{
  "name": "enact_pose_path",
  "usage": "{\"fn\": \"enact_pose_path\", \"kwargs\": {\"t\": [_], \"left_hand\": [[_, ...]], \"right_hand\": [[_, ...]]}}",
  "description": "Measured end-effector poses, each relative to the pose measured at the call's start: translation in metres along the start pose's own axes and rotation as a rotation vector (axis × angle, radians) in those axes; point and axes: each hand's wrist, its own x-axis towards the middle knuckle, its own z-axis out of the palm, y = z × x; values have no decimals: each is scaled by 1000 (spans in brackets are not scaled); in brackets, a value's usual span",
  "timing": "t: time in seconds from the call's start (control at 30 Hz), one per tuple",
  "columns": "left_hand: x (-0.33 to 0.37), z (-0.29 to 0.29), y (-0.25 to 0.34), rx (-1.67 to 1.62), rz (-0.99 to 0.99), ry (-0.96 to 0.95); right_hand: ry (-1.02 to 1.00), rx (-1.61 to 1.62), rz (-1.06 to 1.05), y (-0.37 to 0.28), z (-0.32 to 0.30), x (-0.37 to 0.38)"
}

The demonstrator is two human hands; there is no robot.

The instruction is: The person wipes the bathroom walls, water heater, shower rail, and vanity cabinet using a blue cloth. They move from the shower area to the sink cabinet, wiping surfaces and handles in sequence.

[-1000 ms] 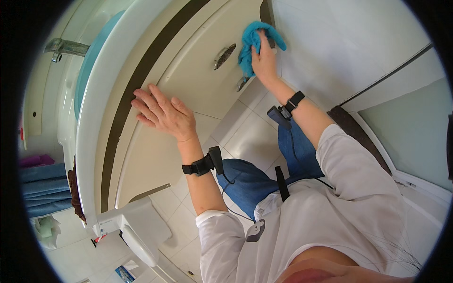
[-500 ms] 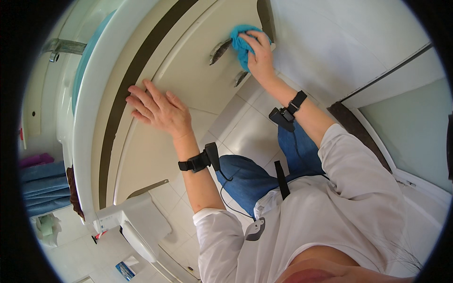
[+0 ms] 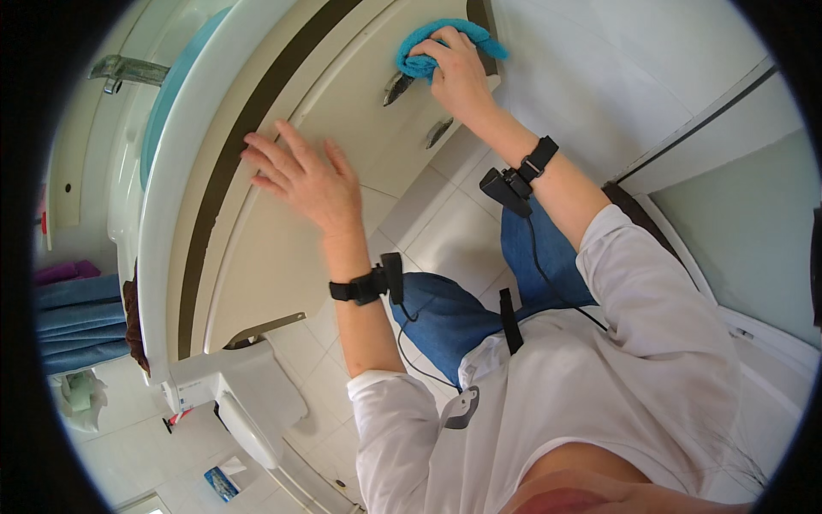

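Observation:
A cream vanity cabinet (image 3: 282, 248) with a dark brown band stands in front of me. My right hand (image 3: 462, 79) presses a bright blue cloth (image 3: 417, 40) against the cabinet front, near its right end. Its fingers are bent over the cloth. Just below the cloth shows a metal door handle (image 3: 397, 87), and a second handle (image 3: 439, 132) sits lower, beside my right wrist. My left hand (image 3: 312, 180) rests with spread fingers near the brown band on the cabinet's left part, holding nothing.
Above the cabinet is a white basin rim (image 3: 167, 214) with a metal faucet (image 3: 128, 72). At the lower left stands a white toilet (image 3: 244, 428). Blue towels (image 3: 79, 321) hang at the far left. To the right are a white wall (image 3: 616, 77) and a frosted glass panel (image 3: 753, 223).
My right hand has moved the blue cloth up and left, above the upper handle. My left hand has shifted slightly up and right along the cabinet front. The view has shifted a little.

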Motion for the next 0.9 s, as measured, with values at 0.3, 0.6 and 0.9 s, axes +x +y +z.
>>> {"fn": "enact_pose_path", "kwargs": {"t": [0.3,0.6,0.9], "left_hand": [[-9,53,98,-350,185,-238],[-15,59,98,-385,154,-261],[-16,58,103,-536,120,-219]], "right_hand": [[179,152,140,4,24,-42],[270,101,162,75,21,6],[-43,215,371,27,33,-97]]}}
